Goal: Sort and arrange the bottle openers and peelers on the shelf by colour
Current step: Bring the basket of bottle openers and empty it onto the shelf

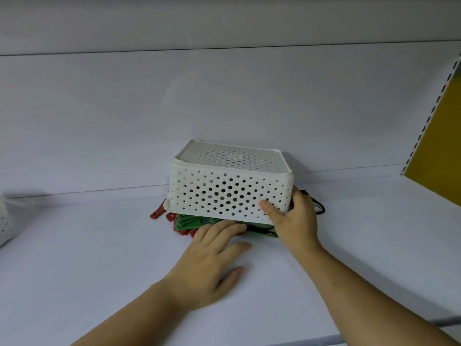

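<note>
Basket (229, 193) first: the white holed one is turned upside down on the shelf (99, 258) and tipped up at its near right corner, with the openers and peelers heaped under it. Red pieces (157, 213) are seen poking out at the left edge and green pieces (184, 222) along the front. Which are openers and which are peelers can't be told from here. A black cord loop (320, 208) is spotted behind the right corner.

That corner is gripped by the right hand (294, 221), thumb pressed on the front wall and the rest wrapped round the side. The left hand (209, 265) is laid flat on the shelf, its fingers (219, 231) held straight and a bit spread, tips resting on the pile under the lifted rim. Nothing is pinched yet.

Handling-wise, the pieces are probably light, stiff plastic, flat and a bit slippery on the smooth shelf. They'd likely be dragged out easily but could get hooked together. Each is best taken by its handle end, pinched flat, away from any blade. The basket is likely light too, so one corner should be enough.
</note>
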`<action>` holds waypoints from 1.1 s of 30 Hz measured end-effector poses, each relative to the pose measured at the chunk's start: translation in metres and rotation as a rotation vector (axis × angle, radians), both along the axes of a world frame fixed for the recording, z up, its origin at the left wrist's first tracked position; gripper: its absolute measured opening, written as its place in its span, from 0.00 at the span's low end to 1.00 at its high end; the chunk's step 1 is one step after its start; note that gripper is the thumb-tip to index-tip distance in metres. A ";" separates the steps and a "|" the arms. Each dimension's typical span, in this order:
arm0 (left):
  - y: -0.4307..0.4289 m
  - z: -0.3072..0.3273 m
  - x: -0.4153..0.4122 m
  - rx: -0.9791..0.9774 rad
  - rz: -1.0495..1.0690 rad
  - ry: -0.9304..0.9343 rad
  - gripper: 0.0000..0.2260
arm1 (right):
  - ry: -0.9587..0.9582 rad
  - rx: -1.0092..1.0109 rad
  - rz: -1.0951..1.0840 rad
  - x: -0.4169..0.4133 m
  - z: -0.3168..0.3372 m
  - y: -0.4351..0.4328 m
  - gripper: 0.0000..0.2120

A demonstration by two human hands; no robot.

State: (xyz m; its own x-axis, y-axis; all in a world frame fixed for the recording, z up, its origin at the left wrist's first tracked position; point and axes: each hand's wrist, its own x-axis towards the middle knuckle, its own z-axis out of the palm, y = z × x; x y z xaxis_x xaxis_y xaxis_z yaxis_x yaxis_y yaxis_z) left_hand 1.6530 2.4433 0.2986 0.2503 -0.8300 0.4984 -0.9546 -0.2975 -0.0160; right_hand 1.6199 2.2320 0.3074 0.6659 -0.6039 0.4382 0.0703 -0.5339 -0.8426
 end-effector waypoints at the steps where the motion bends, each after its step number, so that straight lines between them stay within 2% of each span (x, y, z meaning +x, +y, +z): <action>1: -0.001 0.001 0.000 0.001 -0.008 -0.034 0.17 | -0.003 0.003 -0.009 0.000 0.000 0.000 0.27; 7: -0.010 0.002 0.005 0.121 0.050 -0.037 0.25 | -0.040 0.010 -0.016 -0.002 -0.002 -0.003 0.32; 11: -0.009 0.000 0.007 0.194 0.060 -0.084 0.25 | -0.048 0.012 -0.007 -0.002 -0.002 -0.007 0.32; 18: -0.027 -0.003 -0.014 0.146 0.041 0.079 0.24 | -0.088 0.078 0.012 -0.005 -0.003 -0.010 0.30; 24: -0.025 0.000 -0.016 0.227 0.040 0.218 0.26 | -0.159 0.272 0.030 -0.010 0.002 -0.018 0.19; 28: -0.025 0.004 -0.017 0.270 0.068 0.236 0.30 | -0.229 0.436 0.031 -0.014 0.006 -0.026 0.12; 33: -0.025 0.004 -0.019 0.185 0.103 0.213 0.24 | -0.303 0.572 0.030 -0.017 0.008 -0.027 0.09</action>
